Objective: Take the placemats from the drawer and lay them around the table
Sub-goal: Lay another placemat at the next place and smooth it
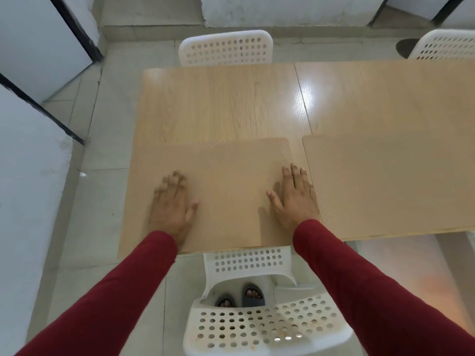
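Note:
A tan placemat (226, 181) lies flat at the near left end of the light wooden table (231, 98). My left hand (173, 204) presses on its left part with fingers spread and straight. My right hand (295, 199) lies flat on its right edge, fingers straight. A second tan placemat (385, 186) lies flat just to the right, with a narrow strip of table between the two mats. No drawer is in view.
A white perforated chair (262, 322) stands between me and the table's near edge. Another white chair (226, 48) stands at the far side and a third (444, 44) at the far right. Grey tiled floor and white wall panels lie to the left.

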